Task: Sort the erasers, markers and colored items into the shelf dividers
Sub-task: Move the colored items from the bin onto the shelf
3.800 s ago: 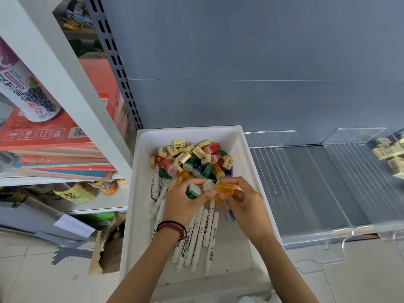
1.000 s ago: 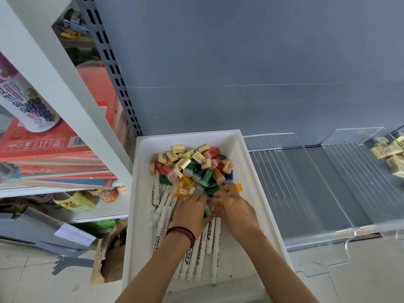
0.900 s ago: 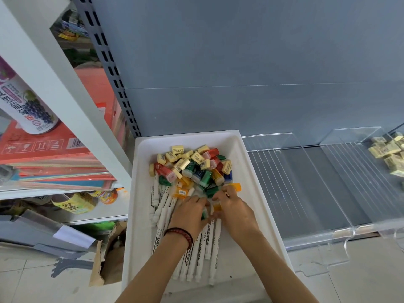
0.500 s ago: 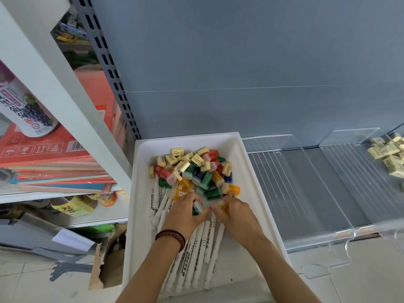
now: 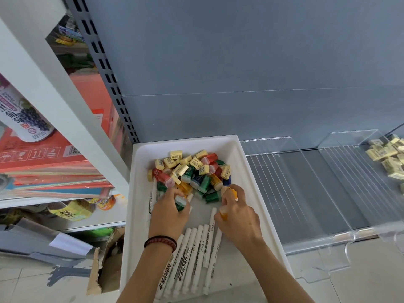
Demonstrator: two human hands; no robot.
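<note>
I find only the shelf's rightmost divider (image 5: 358,171) stocked, with erasers (image 5: 381,153). The white bin (image 5: 140,215) at the shelf's left end holds markers (image 5: 196,248) and coloured pieces (image 5: 197,178) unsorted. Left hand (image 5: 168,217) grips a green piece (image 5: 180,204); right hand (image 5: 238,219) grips orange pieces (image 5: 224,216). I judge sorting barely begun.

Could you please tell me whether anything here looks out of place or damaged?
The cardboard box on the floor left of the white tray has a torn, ragged edge; nothing else stands out.
</note>
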